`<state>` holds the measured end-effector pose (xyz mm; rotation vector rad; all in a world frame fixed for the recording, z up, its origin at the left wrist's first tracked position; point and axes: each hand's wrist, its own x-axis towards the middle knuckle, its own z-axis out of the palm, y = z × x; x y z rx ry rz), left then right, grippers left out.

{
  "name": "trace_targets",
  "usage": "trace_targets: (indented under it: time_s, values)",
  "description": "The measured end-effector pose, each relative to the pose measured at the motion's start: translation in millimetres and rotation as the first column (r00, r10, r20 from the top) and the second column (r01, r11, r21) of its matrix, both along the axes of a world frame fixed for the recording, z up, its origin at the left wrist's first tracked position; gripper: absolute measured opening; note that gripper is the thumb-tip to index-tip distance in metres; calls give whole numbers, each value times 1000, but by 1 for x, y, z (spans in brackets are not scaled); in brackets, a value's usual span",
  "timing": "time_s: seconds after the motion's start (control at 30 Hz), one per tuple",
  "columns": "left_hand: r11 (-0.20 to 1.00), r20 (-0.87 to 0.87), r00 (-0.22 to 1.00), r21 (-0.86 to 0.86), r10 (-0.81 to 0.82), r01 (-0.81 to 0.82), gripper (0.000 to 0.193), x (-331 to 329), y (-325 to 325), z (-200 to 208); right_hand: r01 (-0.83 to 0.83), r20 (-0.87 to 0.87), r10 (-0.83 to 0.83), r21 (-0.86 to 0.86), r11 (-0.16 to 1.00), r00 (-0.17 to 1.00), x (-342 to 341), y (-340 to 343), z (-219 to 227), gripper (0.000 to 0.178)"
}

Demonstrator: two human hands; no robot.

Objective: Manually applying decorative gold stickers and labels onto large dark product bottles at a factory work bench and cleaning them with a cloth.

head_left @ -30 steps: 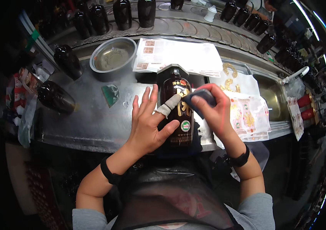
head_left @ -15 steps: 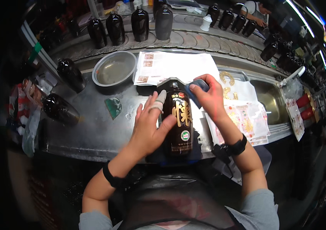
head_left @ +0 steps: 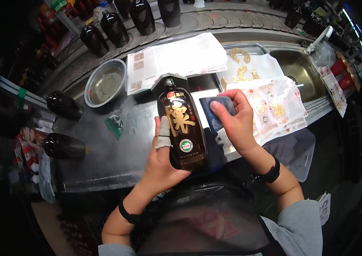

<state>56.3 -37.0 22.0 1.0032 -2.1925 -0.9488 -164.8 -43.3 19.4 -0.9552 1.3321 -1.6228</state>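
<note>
A dark brown glossy bottle [head_left: 188,144] with gold lettering and a round green-and-white label lies face up in front of me, its neck pointing away. My left hand [head_left: 159,160] grips its lower left side, the thumb by the base and the fingers along the edge; two fingers wear pale wraps. To the right of the bottle, my right hand [head_left: 240,123] pinches a flat blue-grey scraper [head_left: 215,115] between thumb and fingers. The scraper is apart from the bottle. A dark angular rest [head_left: 157,87] shows behind the bottle's neck.
White printed sheets [head_left: 176,57] lie beyond the bottle. Gold decal pieces [head_left: 245,73] and transfer sheets [head_left: 270,111] are at right, before a sink [head_left: 296,68]. At left are a water bowl [head_left: 88,87], a green scraper [head_left: 115,126] and dark bottles [head_left: 63,146]. A conveyor [head_left: 215,21] carries more bottles.
My left hand has gone from hovering over the bottle's side to gripping its lower left. My right hand has drawn the scraper back from the neck. The whole view has turned.
</note>
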Motion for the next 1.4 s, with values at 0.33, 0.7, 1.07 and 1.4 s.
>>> trace_targets:
  time_s: [0.33,0.7,1.07,1.4]
  values:
    - [998,-116,993,62,15,-8,128,0,1,-11,-45,-237,40,-17,999,971,1,-20,-1,20]
    - [997,-144,989,71,23,-12,128,2,-2,-14,-117,-348,68,-122,986,935,10,-21,23,18]
    - [967,117,992,-256,38,-7,80,-3,-37,19,72,-380,-49,46,996,924,-21,-16,-11,22]
    - [910,323,946,-400,32,106,48,-5,-38,35,-73,-162,80,52,996,984,-16,9,6,20]
